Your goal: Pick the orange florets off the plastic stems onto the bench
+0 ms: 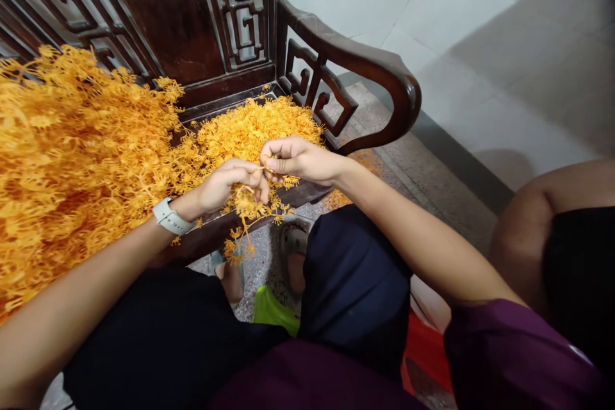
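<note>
Closely pinching orange sprig [246, 205] with both left hand [230, 182] and right hand [295, 160], fingers curled; dangling it over front edge of dark wooden bench [196, 240], before loose orange heap [262, 122], right of larger pile [72, 160]

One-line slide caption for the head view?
Left hand and right hand pinch an orange branching sprig over a dark, carved wooden bench.

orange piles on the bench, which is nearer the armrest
The smaller pile on the right, beside the armrest. The bigger pile, at left, is taller and farther off.
</note>
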`<state>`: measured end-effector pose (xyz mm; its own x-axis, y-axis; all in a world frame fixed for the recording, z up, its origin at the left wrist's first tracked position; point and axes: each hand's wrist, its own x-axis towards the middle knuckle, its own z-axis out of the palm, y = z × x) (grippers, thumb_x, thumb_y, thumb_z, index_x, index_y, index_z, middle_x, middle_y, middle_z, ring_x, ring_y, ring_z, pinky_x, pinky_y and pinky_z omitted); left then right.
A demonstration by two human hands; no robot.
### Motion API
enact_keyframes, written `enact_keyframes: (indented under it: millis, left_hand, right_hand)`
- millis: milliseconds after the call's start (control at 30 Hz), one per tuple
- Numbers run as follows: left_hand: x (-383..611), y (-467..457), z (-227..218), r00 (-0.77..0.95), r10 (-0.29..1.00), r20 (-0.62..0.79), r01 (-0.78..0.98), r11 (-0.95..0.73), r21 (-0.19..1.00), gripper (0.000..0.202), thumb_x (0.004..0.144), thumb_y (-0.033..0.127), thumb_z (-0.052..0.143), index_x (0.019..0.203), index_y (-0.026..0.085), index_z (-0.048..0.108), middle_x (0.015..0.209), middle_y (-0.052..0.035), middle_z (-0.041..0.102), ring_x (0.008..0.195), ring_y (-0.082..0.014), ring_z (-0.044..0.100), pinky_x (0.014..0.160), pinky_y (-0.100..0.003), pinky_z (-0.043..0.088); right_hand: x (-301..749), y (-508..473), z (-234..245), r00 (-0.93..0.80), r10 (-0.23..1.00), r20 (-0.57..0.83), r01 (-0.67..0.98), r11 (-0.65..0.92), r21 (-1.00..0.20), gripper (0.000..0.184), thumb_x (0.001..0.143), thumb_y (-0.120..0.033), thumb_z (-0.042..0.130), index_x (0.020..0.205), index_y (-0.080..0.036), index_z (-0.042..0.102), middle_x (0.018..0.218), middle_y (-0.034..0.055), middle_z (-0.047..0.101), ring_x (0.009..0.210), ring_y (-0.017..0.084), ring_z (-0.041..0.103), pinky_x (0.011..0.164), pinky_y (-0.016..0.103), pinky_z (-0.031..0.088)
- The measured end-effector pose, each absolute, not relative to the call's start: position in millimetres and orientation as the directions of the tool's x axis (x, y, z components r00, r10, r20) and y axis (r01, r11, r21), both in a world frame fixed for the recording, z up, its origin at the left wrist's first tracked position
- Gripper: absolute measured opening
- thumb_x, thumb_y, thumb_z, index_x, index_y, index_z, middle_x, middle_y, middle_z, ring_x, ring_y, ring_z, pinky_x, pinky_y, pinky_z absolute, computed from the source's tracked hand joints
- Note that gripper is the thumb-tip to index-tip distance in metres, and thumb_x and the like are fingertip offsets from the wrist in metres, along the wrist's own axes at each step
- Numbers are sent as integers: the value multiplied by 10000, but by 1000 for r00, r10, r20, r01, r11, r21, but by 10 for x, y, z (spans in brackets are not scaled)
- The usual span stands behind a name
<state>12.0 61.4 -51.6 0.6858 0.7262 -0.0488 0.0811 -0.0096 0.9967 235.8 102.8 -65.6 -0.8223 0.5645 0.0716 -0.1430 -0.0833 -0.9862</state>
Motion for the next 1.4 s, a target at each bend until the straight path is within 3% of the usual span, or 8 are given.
enact_keyframes:
  millis: [133,233,367,533,667,800,1067,1400]
  left_hand:
    - [167,542,-394,767,641,-38,46,3,999,256,754,249,563,499,228,566,617,-94,757,647,-227,660,879,-421,553]
    - [154,514,-343,794,605,-58,-42,149,988,305,731,280,576,437,241,510,496,-101,661,539,-235,604,715,-452,540]
    - [-73,622,-296,566,824,7,-268,176,947,411,722,378,669,414,227,442,398,-54,450,449,-174,453,513,-365,415]
    - [-414,829,-362,160,983,-91,-112,110,988,236,781,356,737,704,225,556,631,-25,598,512,-130,467,445,-274,356]
    - [-416,875,-494,-4,992,-122,63,122,990,212,813,311,747,752,199,578,724,-1,559,493,-85,436,392,-221,316]
    - [-280,839,-562,11,984,-175,110,173,979,214,812,291,764,732,192,592,718,6,537,460,-78,434,362,-213,303]
    - [-118,730,-568,89,996,-25,174,9,985,317,898,435,790,744,211,627,634,25,566,421,-88,475,375,-217,360]
    - [-235,679,-343,344,922,180,327,-298,897,448,828,573,907,688,185,734,490,48,448,440,-68,320,435,-240,217]
  right_hand:
    - [2324,951,-602,-906,410,106,-207,-210,-956,402,966,-477,833,903,-137,627,776,1,654,702,96,593,684,239,474]
    - [2343,897,-494,-922,356,154,-260,-275,-925,417,952,-472,848,873,-157,587,819,23,678,747,119,636,745,281,521]
    - [2437,917,-374,-772,602,205,-381,-180,-907,457,889,-470,904,887,-200,536,881,33,701,839,160,683,777,312,548]
    - [2375,1078,-614,-595,800,78,-30,75,-997,241,967,-308,802,1020,-164,616,711,1,631,614,106,530,576,243,417]
    - [2197,1184,-750,-539,837,97,-21,102,-995,522,954,-338,778,1389,-200,522,1209,127,702,901,185,654,754,321,576]
    - [2097,1237,-670,-496,834,241,12,285,-959,758,1004,-455,692,1624,-247,308,1616,188,472,1294,279,581,1022,463,566]
    - [1981,1039,-553,-589,764,264,127,410,-903,189,1028,-307,679,1096,-131,668,955,43,683,860,157,591,824,326,490]
    - [2104,1120,-587,-570,739,359,-135,347,-928,453,930,-543,849,901,-137,650,734,-29,570,656,92,452,624,275,378]
